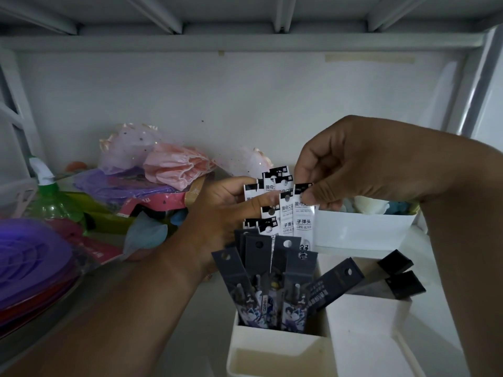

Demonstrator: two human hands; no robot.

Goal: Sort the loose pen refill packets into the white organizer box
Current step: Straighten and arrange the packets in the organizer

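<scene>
My left hand (pixel 217 210) grips a fanned bunch of white pen refill packets (pixel 275 202) with black tops, thumb across their front. My right hand (pixel 353 164) pinches the top of the rightmost white packet (pixel 304 219) in that bunch. Below them stands the white organizer box (pixel 275 341). Its near-left compartment holds several dark grey refill packets (pixel 261 276) standing upright. More dark packets (pixel 394 276) lean in a compartment to the right. The lower ends of the white packets are hidden behind the dark ones.
A second white box (pixel 362 232) with soft items sits behind the organizer at the right. To the left lie pink fabric (pixel 168 164), purple plates (pixel 32 262), a green bottle (pixel 51 197) and coloured packaging. A shelf underside runs overhead.
</scene>
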